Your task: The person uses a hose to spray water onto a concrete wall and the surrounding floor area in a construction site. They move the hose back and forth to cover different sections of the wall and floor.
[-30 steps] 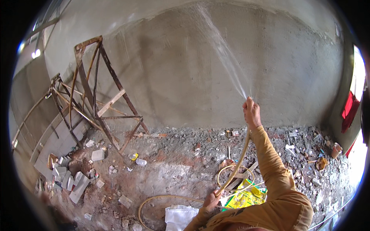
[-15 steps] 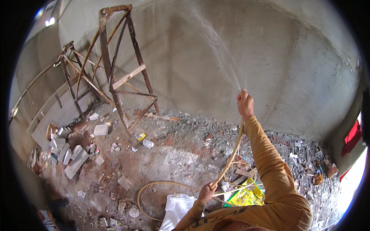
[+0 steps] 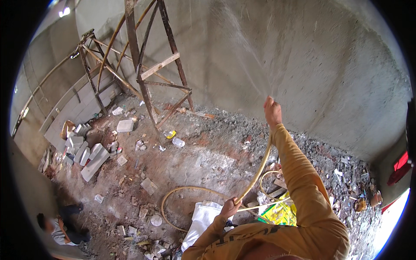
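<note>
My right hand point(image 3: 272, 111), arm stretched out ahead, is closed round the end of a yellowish hose point(image 3: 260, 170). A fan of water point(image 3: 245, 43) sprays from it up against the grey plastered wall point(image 3: 312, 65). Lower down, my left hand point(image 3: 230, 207) grips the same hose, which bows between the two hands. Behind the left hand the hose runs off in loose loops over the dirt floor. A white sack point(image 3: 201, 221) and a yellow and green bag point(image 3: 279, 213) lie below my arms.
A rusty trestle frame point(image 3: 143, 82) stands against the wall on the left. Pale blocks point(image 3: 94, 162) are heaped on the rubble-strewn floor point(image 3: 182, 169). At the lower left a person point(image 3: 60, 232) is near the side wall. A small pot point(image 3: 376, 198) lies at the far right.
The view has shifted, so the trestle and floor sit further right and the person at lower left shows more fully. The spray looks wider and more scattered. Both hands keep hold of the hose.
</note>
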Demonstrator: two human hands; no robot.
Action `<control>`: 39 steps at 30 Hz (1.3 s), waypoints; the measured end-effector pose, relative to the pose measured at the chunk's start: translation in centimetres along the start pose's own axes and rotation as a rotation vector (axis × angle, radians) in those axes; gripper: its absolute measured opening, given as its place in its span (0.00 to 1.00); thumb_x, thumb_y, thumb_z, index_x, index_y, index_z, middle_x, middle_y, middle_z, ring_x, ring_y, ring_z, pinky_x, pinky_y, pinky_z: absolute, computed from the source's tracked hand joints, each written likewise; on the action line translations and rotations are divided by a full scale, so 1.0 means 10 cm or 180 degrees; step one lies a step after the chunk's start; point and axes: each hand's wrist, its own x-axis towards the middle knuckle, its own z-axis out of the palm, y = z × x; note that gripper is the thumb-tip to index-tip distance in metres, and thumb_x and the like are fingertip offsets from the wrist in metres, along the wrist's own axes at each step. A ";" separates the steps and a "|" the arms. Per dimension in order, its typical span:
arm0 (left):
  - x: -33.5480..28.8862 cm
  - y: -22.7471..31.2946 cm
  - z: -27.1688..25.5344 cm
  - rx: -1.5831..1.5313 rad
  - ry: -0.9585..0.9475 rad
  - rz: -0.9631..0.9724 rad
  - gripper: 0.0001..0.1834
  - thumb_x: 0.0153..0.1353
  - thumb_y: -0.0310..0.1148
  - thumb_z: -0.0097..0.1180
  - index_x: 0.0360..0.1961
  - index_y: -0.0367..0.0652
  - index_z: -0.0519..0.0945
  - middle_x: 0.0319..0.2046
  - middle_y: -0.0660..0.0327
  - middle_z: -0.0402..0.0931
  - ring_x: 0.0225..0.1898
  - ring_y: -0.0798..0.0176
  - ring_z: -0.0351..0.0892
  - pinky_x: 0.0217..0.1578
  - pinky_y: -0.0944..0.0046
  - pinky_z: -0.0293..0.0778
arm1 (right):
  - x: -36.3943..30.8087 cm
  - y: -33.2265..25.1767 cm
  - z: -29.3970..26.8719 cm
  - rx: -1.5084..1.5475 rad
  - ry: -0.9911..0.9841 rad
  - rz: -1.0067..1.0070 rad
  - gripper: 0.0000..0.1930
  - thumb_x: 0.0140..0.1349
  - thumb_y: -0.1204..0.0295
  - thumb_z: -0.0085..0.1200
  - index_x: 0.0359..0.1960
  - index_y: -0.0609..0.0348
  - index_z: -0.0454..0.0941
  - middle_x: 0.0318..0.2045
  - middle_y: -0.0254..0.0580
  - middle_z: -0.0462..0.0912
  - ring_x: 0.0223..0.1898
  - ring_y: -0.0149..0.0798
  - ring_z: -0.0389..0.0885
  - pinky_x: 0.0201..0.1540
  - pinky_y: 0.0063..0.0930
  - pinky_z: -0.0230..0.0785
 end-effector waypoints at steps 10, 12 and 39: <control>-0.21 -0.04 0.05 0.0095 -0.0017 -0.0083 0.16 0.56 0.42 0.49 0.33 0.38 0.73 0.19 0.51 0.70 0.22 0.59 0.71 0.28 0.60 0.66 | -0.31 0.09 -0.09 0.0274 0.0040 0.0113 0.27 0.59 0.52 0.34 0.15 0.64 0.67 0.12 0.39 0.66 0.18 0.35 0.66 0.24 0.30 0.59; -0.17 -0.05 0.04 0.0260 0.0099 -0.0009 0.16 0.56 0.42 0.49 0.34 0.38 0.73 0.20 0.50 0.71 0.24 0.55 0.72 0.28 0.60 0.66 | -0.31 -0.01 -0.19 0.0389 0.0059 0.0207 0.27 0.58 0.51 0.34 0.15 0.64 0.67 0.12 0.39 0.66 0.18 0.34 0.66 0.23 0.30 0.59; -0.27 0.53 0.73 0.0766 -0.0702 0.0181 0.10 0.56 0.37 0.49 0.34 0.43 0.74 0.23 0.52 0.72 0.27 0.53 0.72 0.28 0.59 0.66 | -0.70 0.06 -2.22 0.0923 0.0636 0.0606 0.26 0.61 0.53 0.34 0.16 0.63 0.67 0.11 0.34 0.64 0.16 0.28 0.62 0.19 0.25 0.55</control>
